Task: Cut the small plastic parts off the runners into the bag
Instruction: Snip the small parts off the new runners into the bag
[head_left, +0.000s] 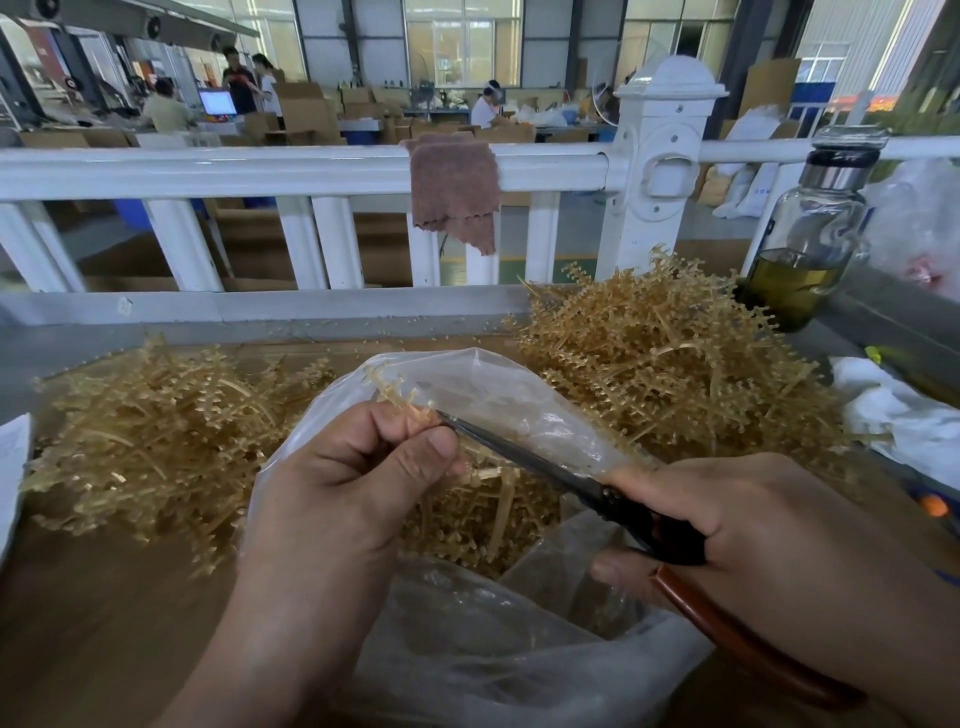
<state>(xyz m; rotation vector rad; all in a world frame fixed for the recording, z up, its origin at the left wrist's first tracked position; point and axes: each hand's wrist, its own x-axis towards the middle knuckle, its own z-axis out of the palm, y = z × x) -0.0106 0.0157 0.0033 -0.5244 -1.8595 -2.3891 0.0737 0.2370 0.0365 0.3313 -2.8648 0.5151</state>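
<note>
Left hand (353, 467) is curled, thumb and fingers pinching a short amber translucent plastic runner (396, 388) over the mouth of the clear plastic bag (493, 654). Only the runner's top sticks out past the fingers; the rest is hidden in the grip.

Right hand (769, 525) is wrapped round the dark-bladed scissors with red-brown handles (524, 453). The upper handle is buried under the fingers; the other runs out below the palm. Blade tips sit right at the runner by the left fingertips. Can't tell if there's a gap between the blades.

Bag is wrinkled and glary, so loose cut parts inside can't be made out.

On the brown table (78, 597): left heap of amber runners (156, 431) beside the bag, taller right heap of amber runners (665, 364) behind it. Glass bottle with olive liquid (800, 270) stands far right, next to the taller heap.
</note>
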